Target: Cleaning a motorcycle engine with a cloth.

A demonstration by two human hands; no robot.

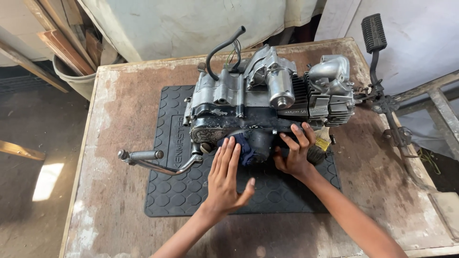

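Grey and black metal motorcycle engine fills centre of black rubber hexagon-pattern mat on worn wooden table. Approach from 6 o'clock: open mat and bare table. 9 o'clock: bent chrome lever with grey rubber sleeve juts from engine base, low obstacle; table beyond it open. 12 o'clock: curved black rubber hose rises above casing, narrow strip of table behind. 3 o'clock: black pedal arm with ribbed rubber pad blocks table edge.

A brush lies mostly hidden behind the right hand.
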